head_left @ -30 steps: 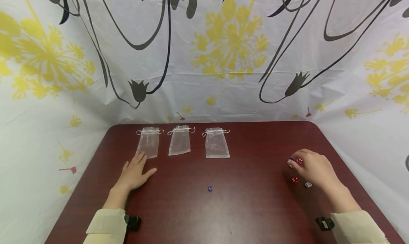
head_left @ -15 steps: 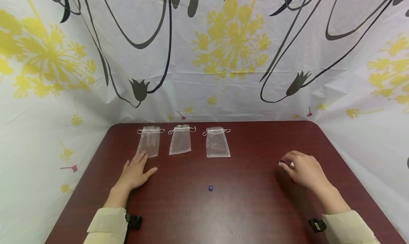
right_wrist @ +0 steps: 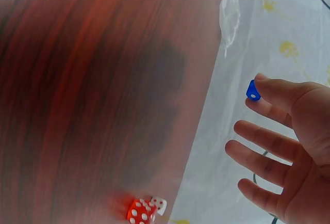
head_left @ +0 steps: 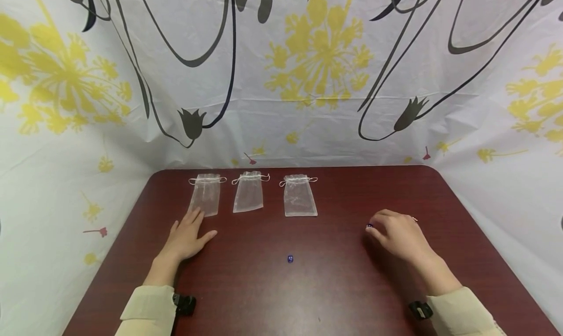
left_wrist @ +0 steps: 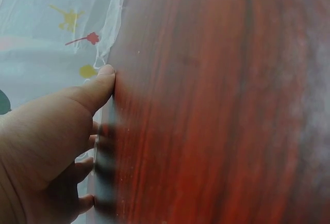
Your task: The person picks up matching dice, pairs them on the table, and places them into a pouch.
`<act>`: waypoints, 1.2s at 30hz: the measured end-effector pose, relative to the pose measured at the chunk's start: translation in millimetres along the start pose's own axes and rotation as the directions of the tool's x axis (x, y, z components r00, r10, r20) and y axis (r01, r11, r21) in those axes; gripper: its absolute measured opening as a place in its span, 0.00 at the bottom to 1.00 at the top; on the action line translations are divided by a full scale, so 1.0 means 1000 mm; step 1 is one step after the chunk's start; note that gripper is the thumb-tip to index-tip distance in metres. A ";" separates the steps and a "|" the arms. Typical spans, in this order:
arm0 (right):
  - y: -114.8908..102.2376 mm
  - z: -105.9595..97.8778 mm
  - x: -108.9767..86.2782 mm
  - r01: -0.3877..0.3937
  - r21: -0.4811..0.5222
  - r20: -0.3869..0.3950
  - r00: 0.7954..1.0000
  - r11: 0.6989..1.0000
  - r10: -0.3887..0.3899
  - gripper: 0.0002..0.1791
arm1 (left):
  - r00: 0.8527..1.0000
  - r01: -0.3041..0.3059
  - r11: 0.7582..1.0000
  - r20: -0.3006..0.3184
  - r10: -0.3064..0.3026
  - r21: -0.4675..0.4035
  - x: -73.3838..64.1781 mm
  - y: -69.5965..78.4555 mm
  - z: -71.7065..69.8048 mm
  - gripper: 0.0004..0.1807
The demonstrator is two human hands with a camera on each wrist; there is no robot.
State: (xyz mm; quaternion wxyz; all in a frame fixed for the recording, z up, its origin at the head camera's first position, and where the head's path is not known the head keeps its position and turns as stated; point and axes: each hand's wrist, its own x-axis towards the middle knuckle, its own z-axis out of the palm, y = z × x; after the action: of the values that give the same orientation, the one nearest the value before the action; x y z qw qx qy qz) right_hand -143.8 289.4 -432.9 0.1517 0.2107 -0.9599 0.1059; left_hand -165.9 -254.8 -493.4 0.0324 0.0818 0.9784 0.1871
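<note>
Between thumb and index finger, my right hand (head_left: 399, 236) pinches a blue die (right_wrist: 252, 91) above the right part of the table; its other fingers are spread apart in the right wrist view. A red die (right_wrist: 139, 211) and a white die (right_wrist: 160, 204) lie together on the wood at the bottom of that view. My left hand (head_left: 183, 238) rests on the table at left, fingers extended, fingertips at the lower edge of the left sheer drawstring bag (head_left: 206, 193). Another blue die (head_left: 290, 259) lies alone near the table's middle.
Two more sheer drawstring bags lie flat to the right, a middle bag (head_left: 248, 195) and a right bag (head_left: 299, 199). The dark red wooden table (head_left: 334, 297) ends at a patterned white curtain (head_left: 272, 126) behind it and at both sides.
My right hand has moved left, away from the dice at the right, carrying the blue die. The left hand has stayed in place.
</note>
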 end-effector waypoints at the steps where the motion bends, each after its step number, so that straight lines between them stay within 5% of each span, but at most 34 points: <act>1: -0.001 0.002 0.000 0.007 0.002 -0.001 1.000 1.000 -0.007 0.07 | 1.000 0.001 1.000 0.001 -0.001 0.000 0.000 0.000 0.000 0.44; 12: -0.021 0.020 0.007 0.104 0.022 -0.033 0.994 0.994 -0.103 0.08 | 1.000 -0.001 1.000 0.003 0.001 -0.006 -0.001 -0.001 0.001 0.45; 36: -0.075 0.051 0.014 0.192 0.040 0.105 0.975 0.981 -0.195 0.09 | 1.000 0.005 1.000 0.014 -0.005 -0.014 0.003 -0.001 0.000 0.45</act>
State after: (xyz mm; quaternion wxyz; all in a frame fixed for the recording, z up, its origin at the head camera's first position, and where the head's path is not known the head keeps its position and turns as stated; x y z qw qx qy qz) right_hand -135.5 204.3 -465.7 0.1059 0.3109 -0.9399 0.0930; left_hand -168.6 -255.3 -494.4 0.0403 0.0802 0.9770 0.1934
